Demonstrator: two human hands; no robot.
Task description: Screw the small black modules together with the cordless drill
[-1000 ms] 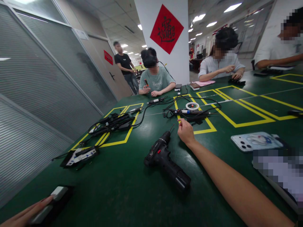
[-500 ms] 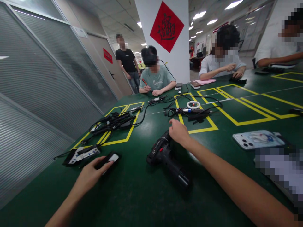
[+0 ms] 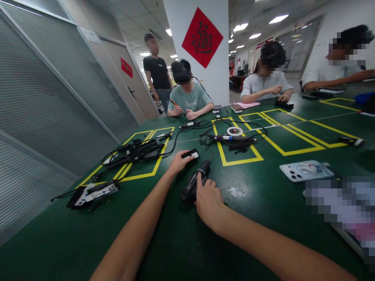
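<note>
Mid-frame, the left hand (image 3: 178,162) pinched a flat black-and-white piece (image 3: 192,154); the right hand (image 3: 210,198) curled round a black plastic drill (image 3: 191,186). Steadiness seemed needed.

The drill (image 3: 191,188) under my right hand (image 3: 210,200) looks like hard plastic with a dull, satin skin, while its slim bit (image 3: 211,157) looks like metal. The small case (image 3: 191,153) in my left hand (image 3: 178,162) seems to be smooth plastic. My bench (image 3: 164,249) is smooth, semi-gloss and throws back a patch of glare; its yellow strips (image 3: 245,160) look like flat tape. I see rubbery, matt cables (image 3: 137,153), a phone (image 3: 306,171) in a slick, glossy case, a paper-like red sheet (image 3: 202,37), and ribbed, glass-like panels (image 3: 55,82).
</note>
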